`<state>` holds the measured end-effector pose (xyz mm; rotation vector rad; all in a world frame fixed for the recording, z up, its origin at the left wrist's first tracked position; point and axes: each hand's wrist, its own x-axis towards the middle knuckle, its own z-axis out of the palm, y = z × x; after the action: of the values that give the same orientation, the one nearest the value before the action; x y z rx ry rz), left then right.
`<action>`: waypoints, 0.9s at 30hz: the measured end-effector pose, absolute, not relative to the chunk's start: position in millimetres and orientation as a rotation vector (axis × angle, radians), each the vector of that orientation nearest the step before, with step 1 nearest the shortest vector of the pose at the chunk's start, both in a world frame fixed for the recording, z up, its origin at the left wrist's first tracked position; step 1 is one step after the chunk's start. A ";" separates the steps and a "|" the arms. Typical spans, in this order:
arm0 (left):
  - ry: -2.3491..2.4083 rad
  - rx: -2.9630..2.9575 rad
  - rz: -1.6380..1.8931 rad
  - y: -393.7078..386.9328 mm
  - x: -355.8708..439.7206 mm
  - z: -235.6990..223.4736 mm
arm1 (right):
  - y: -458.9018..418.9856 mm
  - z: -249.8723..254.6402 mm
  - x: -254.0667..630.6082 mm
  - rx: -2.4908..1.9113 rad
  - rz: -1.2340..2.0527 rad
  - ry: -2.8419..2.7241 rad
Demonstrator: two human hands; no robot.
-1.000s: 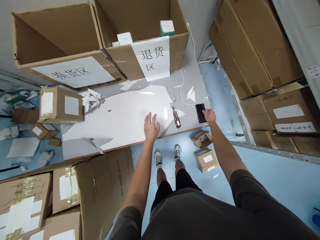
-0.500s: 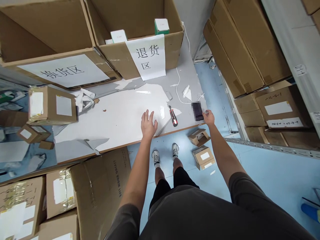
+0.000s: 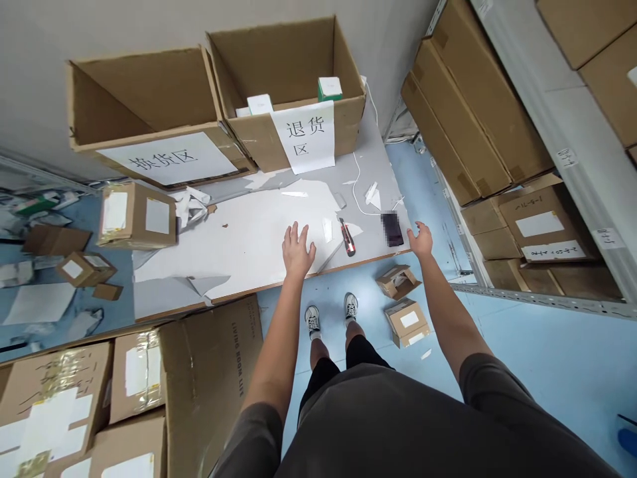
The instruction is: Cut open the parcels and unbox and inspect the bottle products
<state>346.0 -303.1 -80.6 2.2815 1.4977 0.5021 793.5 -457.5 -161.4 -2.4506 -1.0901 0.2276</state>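
Observation:
My left hand [image 3: 297, 251] is above the white sheet covering the table [image 3: 253, 232], fingers spread and nothing in it. My right hand [image 3: 421, 239] is just off the table's right edge with its fingers apart, holding nothing. Close to its left lies a dark phone [image 3: 393, 230], partly blurred out, with a white cable [image 3: 359, 199] running near its top end. Between the two hands rests a red and black utility knife [image 3: 348, 238]. A small white slip of paper [image 3: 327, 230] is beside the knife.
Two open cartons with paper signs, the left one [image 3: 164, 126] and the right one [image 3: 293, 86], stand along the back. A taped box [image 3: 137, 216] sits at the table's left. Stacked boxes [image 3: 478, 119] fill the right-hand shelf; small cartons [image 3: 407, 322] lie on the floor.
My right hand has come away from the phone's edge, and its fingers have opened. My left hand stays over the table. The view has tilted up, showing more of the wall.

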 end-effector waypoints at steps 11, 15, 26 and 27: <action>1.628 2.292 0.670 -312.6 256.8 27.4 | -395.3 -11.8 634.5 -2.170 0.008 -1.628; 1.763 2.254 0.726 -335.0 186.7 58.6 | -377.8 23.0 531.6 -1.975 0.017 -1.797; 2.267 2.052 0.665 -412.2 1.7 86.5 | -336.4 52.4 312.2 -1.458 0.025 -2.176; 2.322 2.013 0.662 -419.7 -9.4 87.4 | -333.1 53.9 299.3 -1.417 0.028 -2.210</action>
<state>-9.4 -419.7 87.4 2.0129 2.3216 0.6618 299.3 -333.1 53.9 -1.4169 -2.2098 0.0282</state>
